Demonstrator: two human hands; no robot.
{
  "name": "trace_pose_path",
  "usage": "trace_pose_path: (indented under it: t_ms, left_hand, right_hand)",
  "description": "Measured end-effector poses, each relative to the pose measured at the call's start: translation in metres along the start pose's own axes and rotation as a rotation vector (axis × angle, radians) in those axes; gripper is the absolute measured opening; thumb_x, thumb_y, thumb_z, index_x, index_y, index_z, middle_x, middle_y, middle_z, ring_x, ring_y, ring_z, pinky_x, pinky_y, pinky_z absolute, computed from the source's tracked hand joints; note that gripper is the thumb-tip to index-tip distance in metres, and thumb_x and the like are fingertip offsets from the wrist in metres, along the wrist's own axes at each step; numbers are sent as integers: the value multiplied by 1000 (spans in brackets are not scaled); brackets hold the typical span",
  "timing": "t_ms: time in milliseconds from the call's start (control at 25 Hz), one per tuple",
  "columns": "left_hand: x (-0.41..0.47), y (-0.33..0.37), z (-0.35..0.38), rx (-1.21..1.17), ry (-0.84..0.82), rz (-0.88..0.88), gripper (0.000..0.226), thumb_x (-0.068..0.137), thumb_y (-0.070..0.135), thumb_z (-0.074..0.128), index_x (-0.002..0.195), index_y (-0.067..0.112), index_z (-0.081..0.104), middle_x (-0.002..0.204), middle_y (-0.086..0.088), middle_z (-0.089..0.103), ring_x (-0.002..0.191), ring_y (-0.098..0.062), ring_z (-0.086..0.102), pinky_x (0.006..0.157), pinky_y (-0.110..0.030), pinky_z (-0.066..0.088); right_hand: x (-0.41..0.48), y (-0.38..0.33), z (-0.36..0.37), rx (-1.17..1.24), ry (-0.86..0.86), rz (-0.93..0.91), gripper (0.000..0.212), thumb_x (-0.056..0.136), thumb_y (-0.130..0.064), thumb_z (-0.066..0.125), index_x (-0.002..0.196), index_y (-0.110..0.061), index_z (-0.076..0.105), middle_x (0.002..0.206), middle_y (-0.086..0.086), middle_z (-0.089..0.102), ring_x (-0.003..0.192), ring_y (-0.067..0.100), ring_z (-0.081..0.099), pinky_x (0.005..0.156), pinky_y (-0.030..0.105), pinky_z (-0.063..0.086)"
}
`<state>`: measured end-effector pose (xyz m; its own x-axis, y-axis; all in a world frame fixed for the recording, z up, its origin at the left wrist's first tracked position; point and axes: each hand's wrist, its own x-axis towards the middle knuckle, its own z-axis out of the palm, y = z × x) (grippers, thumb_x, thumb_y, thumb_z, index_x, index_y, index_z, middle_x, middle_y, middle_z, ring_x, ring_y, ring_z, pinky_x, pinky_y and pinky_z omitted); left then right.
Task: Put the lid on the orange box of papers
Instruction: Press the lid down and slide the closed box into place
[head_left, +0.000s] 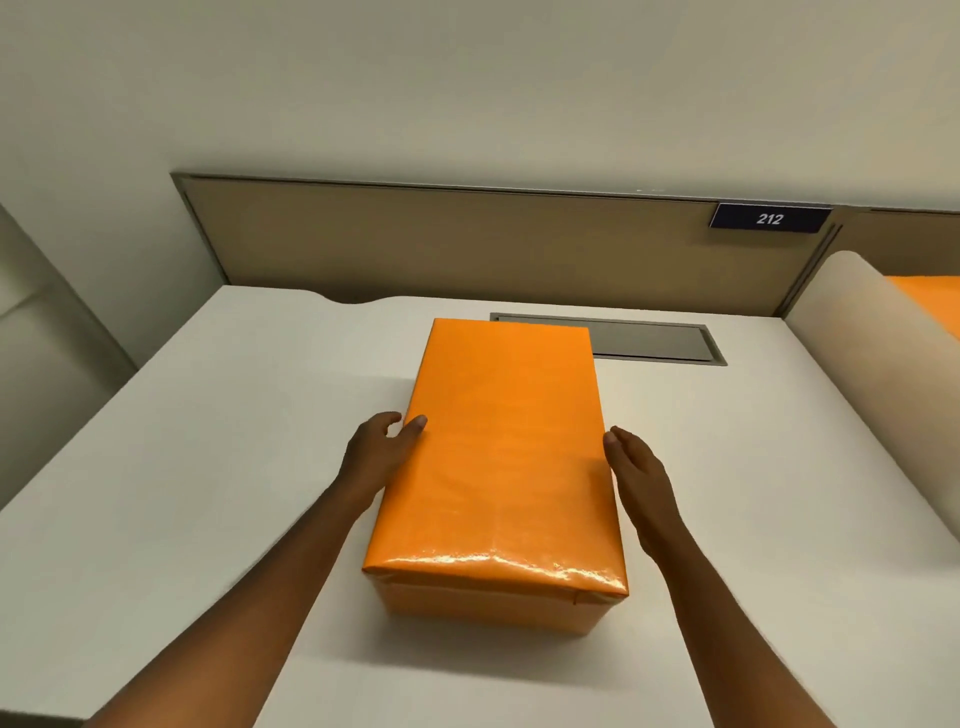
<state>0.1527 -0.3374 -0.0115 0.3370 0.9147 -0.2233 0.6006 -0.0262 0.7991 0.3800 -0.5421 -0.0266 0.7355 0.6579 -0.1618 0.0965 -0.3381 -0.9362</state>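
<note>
Progress: we judge the lid (504, 447) already on the box (483, 605); it covers the top fully, and no papers show.
Left to do: perhaps a last press to seat it. The near edge looks slightly bulged, so we cannot tell if it is fully down.
Box place: centre of the desk (208, 467), long axis running from 6 to 12 o'clock, far end just overlapping the grey hatch (660, 343).
Left hand (382, 452): at 9 o'clock of the lid, fingers spread flat along its left edge, thumb tip on the top face; it grips nothing, only rests.
Right hand (636, 467): at 3 o'clock, palm turned to the lid's right side, fingers loosely wide; touching or just beside, we cannot tell.
Lid material: orange wrap, glossy, faintly crinkled, bright glare along the near edge; a fold seam down the middle.
Box material: same orange, duller in shade under the lid's lip; a small tear or tag near the right corner.
Shape: long rectangular block, crisp corners.
Desk: matte white, smooth, with a notch at its far edge.
Panel (467, 244): tan divider at 12 o'clock, metal-framed, with a dark plate (770, 218) reading 212 at 1 o'clock.
Off at 3 o'clock: a cream roll (852, 332) and another orange thing (930, 306), partly out of view.
</note>
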Motion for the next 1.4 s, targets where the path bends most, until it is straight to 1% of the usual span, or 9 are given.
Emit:
trace_pose_path:
  t_ms: [120, 200, 400, 480, 600, 760, 920, 1000, 1400]
  left_hand:
    - [-33, -16, -17, -277, -130, -142, 68, 81, 64, 48, 137, 25, 45, 131, -6, 57, 107, -28, 61, 84, -43, 52]
    - [-62, -33, -18, -454, -213, -212, 70, 74, 68, 46, 133, 30, 46, 123, -1, 63, 99, -25, 66, 74, -39, 56]
    - [-90, -59, 0, -890, -251, -187, 54, 79, 53, 53, 130, 37, 52, 131, -3, 62, 114, -31, 62, 81, -41, 55]
    - [-95, -63, 4, -961, -202, -134, 54, 79, 44, 57, 133, 44, 49, 135, 3, 56, 118, -30, 58, 81, -39, 55]
    - [-104, -72, 13, -919, -152, -40, 58, 76, 42, 65, 131, 49, 47, 135, 9, 53, 116, -26, 57, 75, -30, 57]
    - [-101, -76, 21, -852, -99, -11, 45, 84, 33, 53, 125, 49, 49, 133, 10, 54, 112, -22, 60, 69, -24, 57]
    - [-71, -79, -5, -824, -98, 7, 46, 78, 39, 57, 121, 53, 51, 129, 13, 56, 109, -23, 61, 68, -25, 58]
    - [-45, -83, -33, -798, -112, 22, 47, 77, 41, 58, 121, 55, 50, 128, 14, 56, 109, -23, 61, 69, -27, 58]
    - [127, -128, -211, -857, 31, 74, 45, 85, 23, 55, 127, 41, 54, 124, 12, 61, 106, -16, 62, 73, -26, 53]
  right_hand:
    - [-32, 12, 3, 254, -109, 109, 87, 73, -77, 43, 147, -34, 25, 155, -7, 29, 138, 19, 34, 110, 48, 34]
    - [-52, 28, 3, 394, -188, 160, 85, 73, -80, 39, 147, -42, 19, 155, -10, 25, 140, 20, 32, 112, 54, 31]
    - [-69, 42, 9, 606, -282, 254, 56, 81, -71, 37, 129, -44, 48, 126, -5, 65, 108, 20, 66, 91, 43, 52]
    - [-70, 42, 10, 623, -236, 235, 56, 80, -68, 40, 132, -48, 42, 119, -18, 66, 99, 13, 70, 78, 33, 57]
    - [-73, 44, 13, 628, -125, 142, 47, 85, -60, 40, 131, -63, 33, 120, -34, 58, 102, 6, 67, 74, 26, 58]
    - [-69, 47, 18, 610, -52, 141, 34, 92, -56, 41, 124, -56, 52, 122, -24, 63, 118, 17, 59, 96, 44, 49]
    - [-55, 32, 46, 744, -78, 154, 39, 87, -55, 47, 125, -48, 56, 125, -13, 65, 116, 25, 62, 94, 49, 52]
    - [-46, 14, 76, 776, -92, 138, 41, 86, -54, 46, 125, -46, 57, 125, -12, 65, 112, 24, 64, 88, 47, 56]
    - [46, -108, 293, 669, -225, 60, 54, 85, -60, 40, 136, -44, 44, 139, -2, 53, 122, 30, 55, 101, 58, 43]
